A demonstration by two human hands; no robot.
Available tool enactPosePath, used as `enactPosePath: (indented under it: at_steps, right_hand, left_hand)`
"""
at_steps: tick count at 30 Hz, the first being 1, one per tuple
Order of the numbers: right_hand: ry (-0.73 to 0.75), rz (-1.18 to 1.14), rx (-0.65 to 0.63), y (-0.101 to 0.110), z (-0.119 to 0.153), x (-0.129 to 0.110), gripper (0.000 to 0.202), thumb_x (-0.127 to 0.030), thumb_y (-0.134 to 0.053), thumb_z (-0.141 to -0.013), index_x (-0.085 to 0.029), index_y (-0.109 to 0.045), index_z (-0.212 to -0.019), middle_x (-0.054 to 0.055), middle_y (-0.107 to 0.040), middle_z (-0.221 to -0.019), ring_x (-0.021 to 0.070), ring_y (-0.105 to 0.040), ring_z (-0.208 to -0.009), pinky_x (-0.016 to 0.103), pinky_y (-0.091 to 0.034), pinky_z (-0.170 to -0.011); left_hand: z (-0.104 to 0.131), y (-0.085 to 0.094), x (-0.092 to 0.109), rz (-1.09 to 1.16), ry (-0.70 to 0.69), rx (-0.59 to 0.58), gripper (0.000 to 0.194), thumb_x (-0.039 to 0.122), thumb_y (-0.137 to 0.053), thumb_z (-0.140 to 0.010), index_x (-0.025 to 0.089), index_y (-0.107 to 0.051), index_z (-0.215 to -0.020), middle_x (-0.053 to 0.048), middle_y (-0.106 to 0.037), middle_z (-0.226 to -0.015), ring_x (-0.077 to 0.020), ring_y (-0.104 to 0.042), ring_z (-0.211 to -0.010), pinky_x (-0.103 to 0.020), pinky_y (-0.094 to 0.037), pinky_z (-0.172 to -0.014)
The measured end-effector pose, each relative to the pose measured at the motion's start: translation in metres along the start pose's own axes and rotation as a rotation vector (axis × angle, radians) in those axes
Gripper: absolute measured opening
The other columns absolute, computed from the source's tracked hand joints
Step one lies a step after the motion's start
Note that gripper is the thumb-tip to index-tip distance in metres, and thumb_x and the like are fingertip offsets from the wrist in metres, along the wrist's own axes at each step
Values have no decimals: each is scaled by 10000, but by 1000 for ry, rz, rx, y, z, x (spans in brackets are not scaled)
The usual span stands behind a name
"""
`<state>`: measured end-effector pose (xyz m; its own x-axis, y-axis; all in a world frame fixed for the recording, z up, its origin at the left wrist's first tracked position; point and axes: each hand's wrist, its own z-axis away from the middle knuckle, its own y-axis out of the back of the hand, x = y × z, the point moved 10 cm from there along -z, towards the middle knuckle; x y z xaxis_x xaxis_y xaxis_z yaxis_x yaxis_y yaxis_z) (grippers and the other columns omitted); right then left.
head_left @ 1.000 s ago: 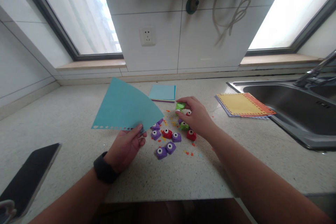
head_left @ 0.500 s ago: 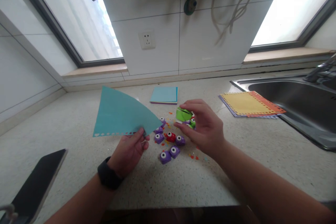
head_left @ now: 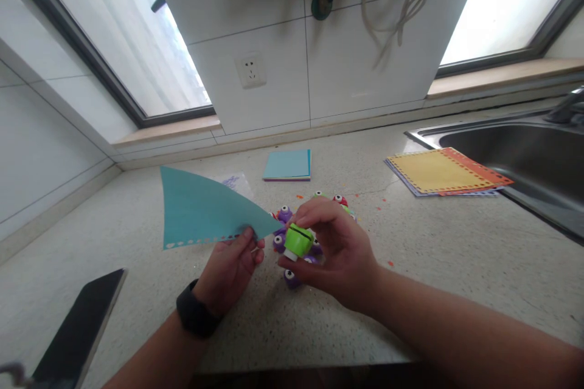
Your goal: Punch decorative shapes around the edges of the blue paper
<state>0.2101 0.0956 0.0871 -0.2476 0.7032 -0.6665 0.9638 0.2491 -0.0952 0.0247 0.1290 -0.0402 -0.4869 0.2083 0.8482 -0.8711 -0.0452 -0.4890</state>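
Blue paper [head_left: 205, 206] is pinched in the left hand [head_left: 232, 267] above the counter [head_left: 255, 328], the green punch [head_left: 298, 241] gripped beside its corner by the right hand [head_left: 342, 249], and the unsupported sheet could be creased if the punch is pushed on crookedly.

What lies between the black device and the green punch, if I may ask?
The left hand, holding the blue sheet, with a watch on its wrist, as the head view shows.

Blue sheet [head_left: 205, 206], edge punched, tilted; green punch [head_left: 298, 240] raised.
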Motion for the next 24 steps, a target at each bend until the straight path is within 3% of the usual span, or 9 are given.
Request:
enactPosePath:
  at_steps: [15, 21, 24]
  right_hand:
    - [-18, 12, 10, -6, -1, -2, 452, -172, -871, -714, -292, -619, -1069, 32, -624, -982, 199, -627, -909, 365, -562, -803]
    - [-137, 76, -10, -2, 2, 15, 428, -223, -874, -718, -273, -639, -1071, 51, -653, -1011, 228, -655, -953, 404, -567, -851]
    - [-255, 80, -9, 0, 3, 30, 403, -256, -881, -710, -256, -651, -1040, 44, -671, -967, 214, -661, -895, 376, -568, -798]
  left_hand:
    - [3, -5, 4, -28, -6, 10, 203, 319, -851, -764, 168, -715, -766, -14, -650, -746, -130, -594, -680, -227, -481, -580]
    - [5, -8, 5, -30, -26, -14, 179, 304, -816, -807, 157, -715, -822, -12, -655, -735, -125, -606, -661, -225, -492, -564]
    - [6, -7, 8, -28, -49, 5, 167, 285, -824, -798, 166, -728, -864, -14, -675, -770, -133, -637, -692, -218, -512, -557]
